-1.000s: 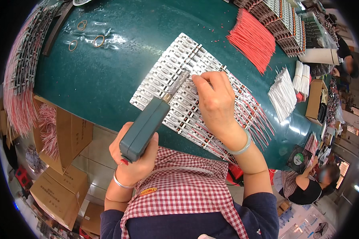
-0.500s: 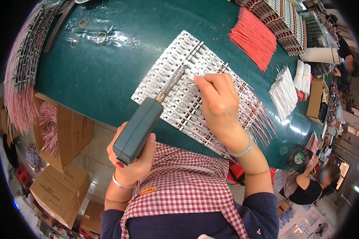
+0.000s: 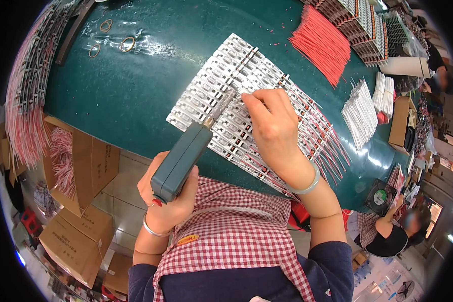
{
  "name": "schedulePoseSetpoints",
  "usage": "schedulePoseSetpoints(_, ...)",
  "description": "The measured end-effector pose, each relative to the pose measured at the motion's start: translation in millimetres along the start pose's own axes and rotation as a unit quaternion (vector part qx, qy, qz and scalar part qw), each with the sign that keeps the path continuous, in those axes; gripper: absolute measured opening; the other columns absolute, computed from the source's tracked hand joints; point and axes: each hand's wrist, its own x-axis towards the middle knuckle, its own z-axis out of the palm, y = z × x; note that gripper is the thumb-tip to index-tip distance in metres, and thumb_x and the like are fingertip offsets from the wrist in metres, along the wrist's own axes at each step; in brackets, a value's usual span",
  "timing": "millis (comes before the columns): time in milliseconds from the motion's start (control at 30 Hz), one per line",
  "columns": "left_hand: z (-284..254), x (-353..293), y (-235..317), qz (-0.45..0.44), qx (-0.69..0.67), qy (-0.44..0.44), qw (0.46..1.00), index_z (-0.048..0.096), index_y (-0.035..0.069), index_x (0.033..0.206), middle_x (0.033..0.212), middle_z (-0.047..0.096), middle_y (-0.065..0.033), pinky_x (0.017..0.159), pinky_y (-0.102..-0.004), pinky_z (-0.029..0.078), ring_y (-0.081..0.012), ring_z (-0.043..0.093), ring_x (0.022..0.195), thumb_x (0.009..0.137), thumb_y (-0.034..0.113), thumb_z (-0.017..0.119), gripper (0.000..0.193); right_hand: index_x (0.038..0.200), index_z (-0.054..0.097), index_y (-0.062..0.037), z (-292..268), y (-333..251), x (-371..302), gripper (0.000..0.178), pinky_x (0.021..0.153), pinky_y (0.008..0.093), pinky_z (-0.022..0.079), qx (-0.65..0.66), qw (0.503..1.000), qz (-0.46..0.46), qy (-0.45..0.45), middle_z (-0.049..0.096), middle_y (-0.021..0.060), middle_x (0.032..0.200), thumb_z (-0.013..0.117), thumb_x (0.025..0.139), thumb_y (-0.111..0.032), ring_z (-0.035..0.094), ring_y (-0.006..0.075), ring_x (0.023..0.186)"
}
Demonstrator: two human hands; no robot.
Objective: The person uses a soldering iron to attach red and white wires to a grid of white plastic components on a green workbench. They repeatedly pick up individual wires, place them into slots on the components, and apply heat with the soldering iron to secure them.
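My left hand (image 3: 167, 194) is wrapped round the handle of a dark green soldering gun (image 3: 182, 160). Its metal shaft (image 3: 219, 108) points up and away, the tip end low over a block of white strip-like boards (image 3: 201, 88) laid side by side on the table. Just right of that tip, my right hand (image 3: 276, 128) is closed in a pinch on what looks like a thin pale wire (image 3: 240, 103), mostly hidden by the fingers. Red and white leads (image 3: 329, 146) trail from the boards' right side, partly under my right wrist.
Farther right lie a bundle of red wires (image 3: 321, 45) and one of white wires (image 3: 360, 116). Stacked boards (image 3: 360, 27) stand at the back right, a small fan (image 3: 380, 196) near the right edge. Cardboard boxes (image 3: 78, 241) sit at lower left. Another person (image 3: 390, 231) works at right.
My left hand and the soldering gun have shifted slightly right and away from me. My right hand has moved a little left and away, still pinched.
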Motion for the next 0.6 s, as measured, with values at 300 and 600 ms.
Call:
schedulePoseSetpoints(300,3,0,0,-0.008,0.003,0.004,1.0,0.066,-0.005,0.093,0.084,0.066,-0.0082,0.062,-0.0251,0.05,-0.0134,0.063,0.069,0.075,-0.007,0.072,0.02,0.097,0.066,0.0033,1,1,0,0.03,0.067,0.0348,0.05,-0.003,1.0,0.0,0.002,0.059,0.0105,0.091,0.061,0.068,0.007,0.056,0.0271,0.083)
schedulePoseSetpoints(600,-2,-14,-8,-0.02,-0.03,0.04,0.999,0.069,-0.005,0.102,0.092,0.068,-0.0138,0.065,-0.0288,0.052,-0.0208,0.066,0.075,0.074,-0.003,0.075,0.028,0.096,0.066,0.0034,0,-1,1,0.029,0.067,0.034,0.05,-0.015,1.0,0.002,0.003,0.059,0.0101,0.09,0.062,0.067,0.006,0.056,0.0262,0.083)
